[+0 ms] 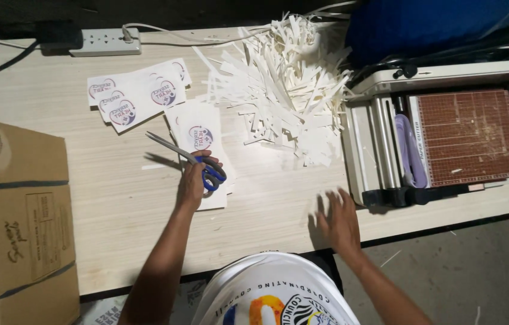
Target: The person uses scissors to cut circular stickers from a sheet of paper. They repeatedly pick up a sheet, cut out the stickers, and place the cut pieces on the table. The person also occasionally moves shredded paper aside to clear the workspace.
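Observation:
My left hand (pixel 193 180) grips blue-handled scissors (pixel 189 157), whose blades point up and left over the wooden table (pixel 110 198). Under and beside that hand lies a small stack of white cards with a round purple emblem (pixel 197 133). More such cards (pixel 137 96) are fanned out further back on the left. My right hand (pixel 338 219) hovers with fingers spread over the table near its front edge, holding nothing, just left of the paper cutter (pixel 441 138).
A heap of white paper strips (pixel 284 78) covers the back middle of the table. A power strip (pixel 105 42) lies at the back left. A cardboard box (pixel 16 229) stands at the left edge. A blue object (pixel 423 24) is behind the cutter.

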